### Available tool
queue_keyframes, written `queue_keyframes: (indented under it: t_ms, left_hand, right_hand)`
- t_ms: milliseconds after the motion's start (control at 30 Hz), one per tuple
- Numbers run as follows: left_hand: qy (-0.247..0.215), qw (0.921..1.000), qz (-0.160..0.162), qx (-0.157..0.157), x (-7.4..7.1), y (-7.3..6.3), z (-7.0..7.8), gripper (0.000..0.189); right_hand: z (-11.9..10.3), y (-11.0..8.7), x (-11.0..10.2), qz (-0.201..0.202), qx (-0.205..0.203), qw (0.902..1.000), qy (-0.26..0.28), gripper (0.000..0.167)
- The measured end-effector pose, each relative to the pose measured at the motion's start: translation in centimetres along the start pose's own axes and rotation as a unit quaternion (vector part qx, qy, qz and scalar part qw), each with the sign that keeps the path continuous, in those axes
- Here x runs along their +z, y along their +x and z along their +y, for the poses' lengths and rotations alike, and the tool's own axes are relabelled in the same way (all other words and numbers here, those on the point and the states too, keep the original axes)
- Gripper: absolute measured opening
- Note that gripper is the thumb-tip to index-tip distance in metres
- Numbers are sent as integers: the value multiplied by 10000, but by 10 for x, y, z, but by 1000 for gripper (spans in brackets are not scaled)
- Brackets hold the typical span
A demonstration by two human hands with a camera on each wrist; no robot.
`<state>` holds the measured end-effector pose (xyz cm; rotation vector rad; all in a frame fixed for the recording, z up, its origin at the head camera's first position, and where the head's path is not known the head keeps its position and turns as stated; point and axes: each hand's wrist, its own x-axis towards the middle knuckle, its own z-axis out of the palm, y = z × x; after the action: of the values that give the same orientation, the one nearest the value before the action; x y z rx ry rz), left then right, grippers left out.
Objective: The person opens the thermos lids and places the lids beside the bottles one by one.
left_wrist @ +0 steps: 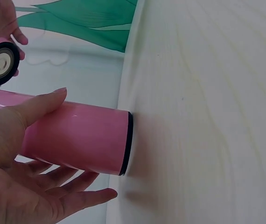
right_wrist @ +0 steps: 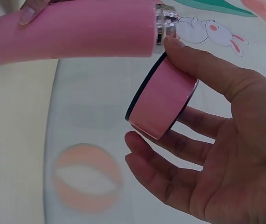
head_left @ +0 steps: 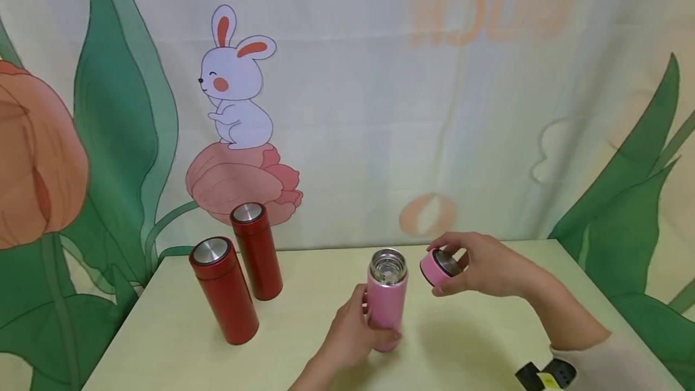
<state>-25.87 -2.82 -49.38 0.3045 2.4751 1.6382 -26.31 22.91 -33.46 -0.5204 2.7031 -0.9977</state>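
A pink thermos bottle [head_left: 387, 306] stands upright on the table, its steel mouth uncovered. My left hand [head_left: 353, 330] grips its lower body, with the thumb across the near side and the fingers round the other, as the left wrist view also shows. Up and to the right of the mouth, my right hand [head_left: 478, 264] pinches the pink lid [head_left: 434, 269] between thumb and fingers. The lid is tilted and apart from the bottle. Its black-ringed underside shows in the left wrist view, while the right wrist view shows its pink side [right_wrist: 163, 100] close to the bottle's threaded neck [right_wrist: 165, 23].
Two red thermos bottles with steel-topped lids stand at the left of the table [head_left: 315, 270]: a nearer one [head_left: 230, 300] and another [head_left: 260, 258] behind it. A printed cloth [head_left: 353, 107] with a rabbit and flowers hangs behind the table's back edge.
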Motion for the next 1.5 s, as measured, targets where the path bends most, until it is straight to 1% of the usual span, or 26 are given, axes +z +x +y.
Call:
queue_keyframes:
  t_ms: [200,400,500,667,833,1033,1233,1400,1500]
  left_hand:
    - [119,9999,62,-73,-1,-1,-4,82]
    - [211,9997,-7,77,2,0,-4,81]
    - [226,9997,-19,86,5,1,-3,84]
    - [271,9996,-11,8,7,0,-3,85]
    - [348,9994,25,80,9,0,-3,80]
    - [375,9991,146,91,9,1,-3,78]
    - [268,9993,223,120,10,1,-7,74]
    - [269,9986,375,245,9,5,-3,72]
    - [267,9983,455,244,10,6,-2,71]
  right_hand:
    - [26,3,12,-53,24,9971,764,64]
    - [50,2,24,-69,47,9923,1234,66]
    - [59,1,31,-89,35,9896,1433,65]
    - [71,1,42,-187,-5,9827,1844,66]
    - [81,2,49,-208,3,9748,2221,72]
    - [92,4,58,-185,113,9671,2534,75]
    - [100,3,69,-125,223,9657,2582,74]
    - [104,5,74,-23,55,9619,2733,72]
    - [108,4,79,46,-33,9592,2827,71]
